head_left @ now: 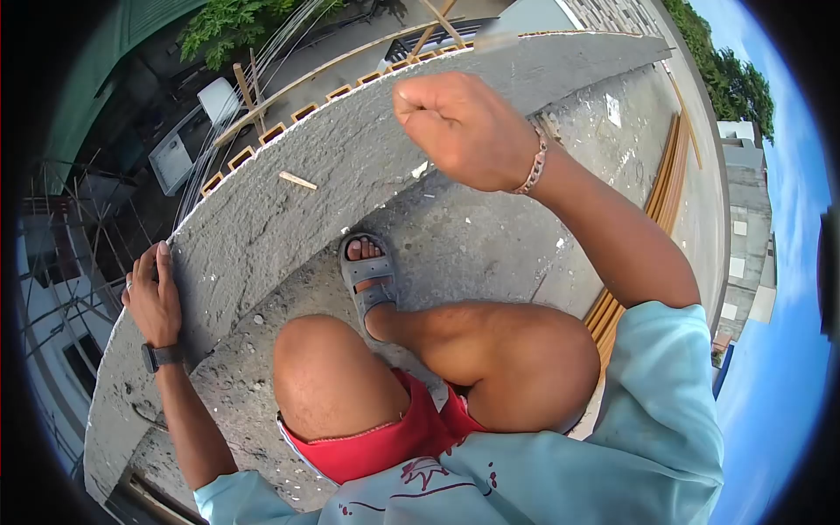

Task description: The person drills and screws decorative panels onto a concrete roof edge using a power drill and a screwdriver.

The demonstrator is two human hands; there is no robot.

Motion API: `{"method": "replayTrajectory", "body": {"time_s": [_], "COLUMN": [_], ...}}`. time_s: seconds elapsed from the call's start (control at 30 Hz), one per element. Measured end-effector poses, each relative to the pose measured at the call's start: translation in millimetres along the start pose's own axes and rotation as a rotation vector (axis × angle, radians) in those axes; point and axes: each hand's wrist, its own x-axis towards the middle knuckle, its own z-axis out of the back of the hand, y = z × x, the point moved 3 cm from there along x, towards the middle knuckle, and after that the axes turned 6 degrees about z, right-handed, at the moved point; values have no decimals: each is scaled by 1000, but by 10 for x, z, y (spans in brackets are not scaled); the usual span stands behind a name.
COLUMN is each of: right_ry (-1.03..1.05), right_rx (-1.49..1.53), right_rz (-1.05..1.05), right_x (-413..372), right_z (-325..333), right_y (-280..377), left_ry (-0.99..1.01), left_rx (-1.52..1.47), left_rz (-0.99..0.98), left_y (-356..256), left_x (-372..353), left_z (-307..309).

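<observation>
My left hand (156, 296) lies on the outer edge of a rough grey concrete ledge (254, 232), its fingers spread, with a ring and a dark wristwatch. Above the same ledge, my right hand (459, 127) is raised in a fist, a chain bracelet at its wrist. What the fist holds, if anything, is hidden; a faint blur shows just beyond it near the ledge's far edge. A small wood piece (298, 180) lies on the ledge between my two hands.
My sandalled foot (369, 273) stands on the concrete floor beside the ledge. Long brown bars (667, 171) lie to the right. Beyond the outer edge are wooden bracing, wires, scaffolding (79, 219) and a drop to lower ground.
</observation>
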Motion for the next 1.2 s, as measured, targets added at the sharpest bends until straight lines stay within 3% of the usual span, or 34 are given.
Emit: {"method": "replayTrajectory", "body": {"time_s": [0.13, 0.23, 0.37, 0.47, 0.6, 0.7, 0.8, 0.87, 0.93, 1.03, 1.1, 1.2], "right_ry": [-133, -219, -153, -12, 38, -180, -462, -448, -348, -285, -155, -19], "right_rx": [230, 272, 261, 227, 153, 72, -17, -60, -103, -130, -99, -147], "right_rz": [92, -5, -87, -46, -17, -94, -80, -148, -361, -371, -516, -501], "right_x": [259, 428, 694, 894, 1061, 928, 713, 583, 470, 436, 419, 475], "right_z": [-846, -1091, -956, -884, -808, -880, -882, -773, -732, -755, -837, -1029], "right_y": [102, -36, -200, -275, -365, -516, -592, -448, -273, -63, 88, 217], "left_ry": [164, 278, 226, 404, 434, 421, 496, 451, 405, 317, 301, 270], "left_rx": [-85, -110, 119, 75, 40, 104, -30, -1, 50, 51, 10, -12], "left_rz": [-69, -63, -197, -153, -125, -82, -107, -207, -302, -426, -422, -454], "left_y": [0, 10, -10, -25, -30, -68, -148, -125, -94, -57, -23, 0], "left_x": [45, 47, -4, 78, 118, 102, 109, 137, 168, 112, 84, 84], "left_z": [143, 133, 110, 159, 159, 154, 257, 277, 239, 254, 264, 250]}}
